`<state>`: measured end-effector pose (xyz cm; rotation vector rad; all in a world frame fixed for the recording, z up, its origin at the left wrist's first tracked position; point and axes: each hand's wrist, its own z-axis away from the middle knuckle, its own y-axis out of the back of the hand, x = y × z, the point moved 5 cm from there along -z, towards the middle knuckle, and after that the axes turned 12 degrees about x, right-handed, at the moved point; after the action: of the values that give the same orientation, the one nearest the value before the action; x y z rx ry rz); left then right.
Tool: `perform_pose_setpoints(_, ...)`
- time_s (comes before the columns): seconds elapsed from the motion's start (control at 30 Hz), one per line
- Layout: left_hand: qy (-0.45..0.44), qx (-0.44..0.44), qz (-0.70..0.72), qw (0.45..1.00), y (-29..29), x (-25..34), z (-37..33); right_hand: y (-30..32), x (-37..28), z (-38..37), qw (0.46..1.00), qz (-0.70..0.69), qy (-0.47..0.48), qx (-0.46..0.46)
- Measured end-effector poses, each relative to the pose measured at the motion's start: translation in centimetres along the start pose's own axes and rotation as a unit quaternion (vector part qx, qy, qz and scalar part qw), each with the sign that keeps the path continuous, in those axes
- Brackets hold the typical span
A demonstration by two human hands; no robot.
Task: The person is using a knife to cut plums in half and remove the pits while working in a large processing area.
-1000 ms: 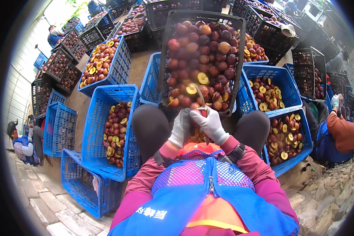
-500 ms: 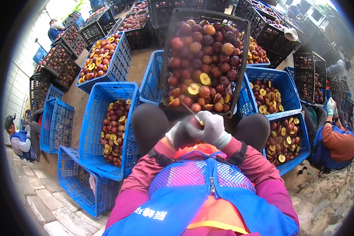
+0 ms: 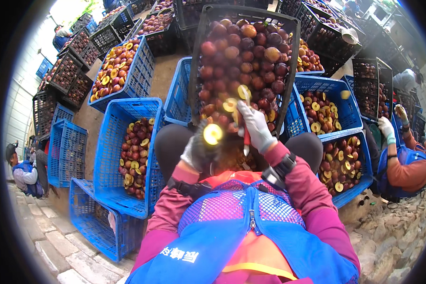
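**Handling a cut plum with the knife held apart**

Nearest the body, the left hand (image 3: 202, 150) is grasping a plum half (image 3: 213, 134), its yellow cut face showing; blur is hiding exactly where the fingertips are pressing. Beside it, the right hand (image 3: 256, 125) is clenching its fingers around a knife (image 3: 246, 137), whose red handle is pointing toward the lap. The blade is blending into the fruit behind, so its line is hard to tell.

The step in hand is looking like halving plums. The hands are standing apart, which is leaving a sensible gap between steel and left glove. Doing this well is probably calling for a firm but light hold, since juicy flesh is likely bruising or slipping under hard squeezing, and for angling the edge away from the left fingers.

Just beyond the hands, a black crate (image 3: 251, 14) is holding mostly whole plums, with a few cut ones lying toward its near end. A blue crate (image 3: 110, 154) to the left and another blue crate (image 3: 350, 195) to the right are holding many cut pieces; releasing fruit low over such a crate would be sparing it knocks.

Farther right, another person (image 3: 402, 170) is sitting with gloved hands raised.
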<state>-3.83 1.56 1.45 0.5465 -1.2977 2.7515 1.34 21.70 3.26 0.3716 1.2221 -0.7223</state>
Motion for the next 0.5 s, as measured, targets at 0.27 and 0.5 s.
perform_pose_setpoints(0.27, -0.478, 0.473, -0.484, 0.56, 11.5, 21.6, 14.6, 2.9, -3.9, -4.5, 1.0, 0.015, 0.019, -0.004)
perform_pose_setpoints(0.5, -0.457, 0.273, -0.794, 0.294, -3.3, 20.2, -2.7, 5.3, 0.4, 4.4, 0.992, 0.09, -0.069, -0.048)
